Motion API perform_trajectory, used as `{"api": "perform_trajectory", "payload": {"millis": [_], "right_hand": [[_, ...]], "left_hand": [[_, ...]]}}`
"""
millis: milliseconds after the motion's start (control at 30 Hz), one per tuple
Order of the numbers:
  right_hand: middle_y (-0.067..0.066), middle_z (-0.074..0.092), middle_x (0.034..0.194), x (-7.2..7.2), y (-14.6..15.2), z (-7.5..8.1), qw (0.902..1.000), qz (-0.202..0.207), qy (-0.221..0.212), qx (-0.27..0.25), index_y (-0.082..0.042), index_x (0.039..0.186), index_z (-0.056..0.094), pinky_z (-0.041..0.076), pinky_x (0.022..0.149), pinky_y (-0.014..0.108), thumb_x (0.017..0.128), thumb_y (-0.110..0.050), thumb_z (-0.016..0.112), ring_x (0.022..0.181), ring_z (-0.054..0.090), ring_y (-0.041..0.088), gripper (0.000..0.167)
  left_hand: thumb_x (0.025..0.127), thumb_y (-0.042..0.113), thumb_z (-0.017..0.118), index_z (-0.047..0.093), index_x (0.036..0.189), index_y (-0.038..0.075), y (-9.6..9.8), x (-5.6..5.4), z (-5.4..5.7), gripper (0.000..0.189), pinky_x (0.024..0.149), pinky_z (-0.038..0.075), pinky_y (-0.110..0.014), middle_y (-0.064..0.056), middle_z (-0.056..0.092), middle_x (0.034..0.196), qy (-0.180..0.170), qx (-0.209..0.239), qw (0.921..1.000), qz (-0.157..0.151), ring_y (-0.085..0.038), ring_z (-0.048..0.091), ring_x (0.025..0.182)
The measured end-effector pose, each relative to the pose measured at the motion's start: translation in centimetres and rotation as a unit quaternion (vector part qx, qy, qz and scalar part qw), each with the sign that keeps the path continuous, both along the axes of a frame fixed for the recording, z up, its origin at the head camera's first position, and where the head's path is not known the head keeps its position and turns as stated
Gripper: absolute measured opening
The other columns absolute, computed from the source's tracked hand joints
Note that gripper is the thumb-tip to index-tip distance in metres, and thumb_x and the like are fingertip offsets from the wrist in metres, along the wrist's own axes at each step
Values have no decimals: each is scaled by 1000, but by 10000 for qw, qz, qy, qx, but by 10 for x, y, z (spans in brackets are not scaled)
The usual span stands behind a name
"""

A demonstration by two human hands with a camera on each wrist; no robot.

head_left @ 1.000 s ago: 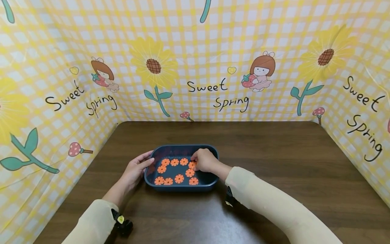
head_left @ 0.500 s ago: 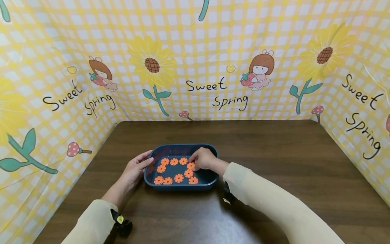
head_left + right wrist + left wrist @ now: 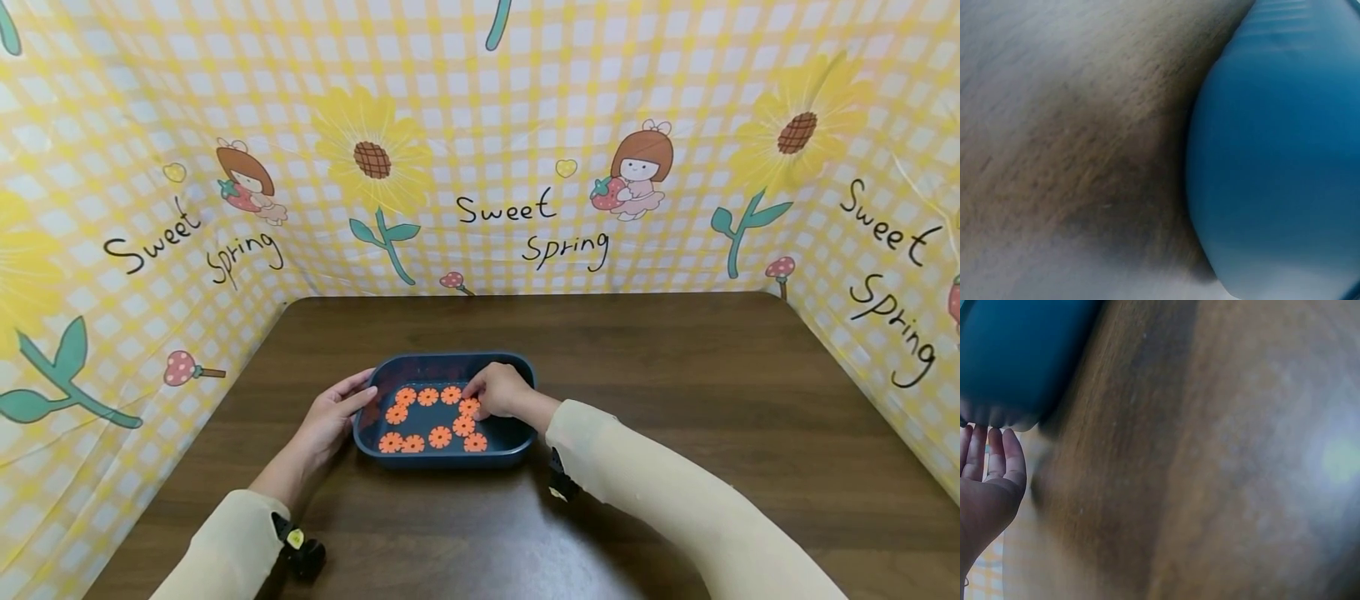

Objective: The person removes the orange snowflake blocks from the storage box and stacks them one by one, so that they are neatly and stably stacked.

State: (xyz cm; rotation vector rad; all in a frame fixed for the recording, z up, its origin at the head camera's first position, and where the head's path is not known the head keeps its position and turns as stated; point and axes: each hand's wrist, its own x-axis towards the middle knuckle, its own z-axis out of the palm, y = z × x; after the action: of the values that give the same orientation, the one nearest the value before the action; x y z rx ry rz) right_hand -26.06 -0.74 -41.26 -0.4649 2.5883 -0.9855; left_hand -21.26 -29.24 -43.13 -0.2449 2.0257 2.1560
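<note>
A dark blue oblong basin (image 3: 442,460) stands on the table, seen from the side in both wrist views. My left hand (image 3: 322,425) holds its left end, thumb over the rim and fingers along the outside. In the left wrist view those fingers (image 3: 997,456) touch the outer wall. Flat orange flower-shaped discs (image 3: 440,437), notched round the edge, lie in a rough ring on the basin's floor. My right hand (image 3: 504,392) reaches inside at the right and pinches one disc (image 3: 468,407), partly covered by the thumb and index finger. The right wrist view does not show the right hand.
The basin rests on a dark wooden table (image 3: 637,358). A yellow checked cloth (image 3: 517,125) with printed flowers walls off the back and both sides. Black wrist cameras sit at both cuffs, the left one (image 3: 303,554) hanging over the table.
The head view has shifted very slightly. Both hands stay at nearly the same places on and in the basin, and the discs keep their arrangement.
</note>
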Motion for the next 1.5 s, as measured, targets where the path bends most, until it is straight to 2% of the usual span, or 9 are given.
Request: {"api": "perform_trajectory", "payload": {"millis": [267,400,667,900,1067,1200,1333,1500], "right_hand": [[3,58,76,3,1,1,9987,372,325,115,-10,107,74,40,55,23,79,-5,80,65,49,15,29],[2,57,78,3,1,0,9979,469,410,192,-9,108,73,43,59,23,80,-6,80,70,50,15,29],[2,58,81,2,1,-1,9982,413,399,170,-10,102,72,45,63,25,79,-6,81,74,52,17,25],[3,58,83,1,0,-2,9990,356,264,4,-10,98,70,46,64,25,78,-3,81,74,52,16,24],[2,58,80,1,1,-1,9989,394,245,-2,-11,98,69,45,60,24,78,-3,81,71,52,16,24],[2,58,81,2,2,-1,9991,363,236,-4,-11,97,69,46,63,25,78,-3,81,73,52,16,24],[2,58,83,1,1,0,9988,420,257,-37,-11,96,67,47,66,26,78,-3,81,75,52,16,24],[1,59,80,0,1,-1,9989,401,223,-17,-14,98,69,45,62,26,79,-6,81,71,53,16,24]], "left_hand": [[93,26,68,41,148,7,2,0,2,64,91,50,-31,-5,56,129,-16,-83,10000,-10,-18,58,112],[94,26,67,40,148,7,2,0,2,63,92,49,-31,-4,56,129,-33,-94,9999,21,-16,58,111],[94,27,67,40,148,8,2,0,1,64,91,49,-29,-4,53,132,-77,-151,9999,37,-12,57,109],[93,26,68,42,147,7,1,-1,-1,63,89,50,-29,2,59,122,-3,-53,10000,52,-14,58,108],[92,26,69,43,146,7,2,-3,-4,63,87,51,-29,1,59,122,78,-42,10000,38,-16,57,109],[93,25,68,43,146,7,3,-3,-4,62,87,51,-28,0,59,125,79,-83,9999,59,-15,57,109],[92,26,70,44,146,8,2,-3,-3,62,86,51,-28,2,62,121,85,-53,9999,87,-15,58,108],[91,26,70,44,146,8,2,-3,-3,63,86,51,-28,5,63,119,50,-48,9999,100,-15,58,109]]}}
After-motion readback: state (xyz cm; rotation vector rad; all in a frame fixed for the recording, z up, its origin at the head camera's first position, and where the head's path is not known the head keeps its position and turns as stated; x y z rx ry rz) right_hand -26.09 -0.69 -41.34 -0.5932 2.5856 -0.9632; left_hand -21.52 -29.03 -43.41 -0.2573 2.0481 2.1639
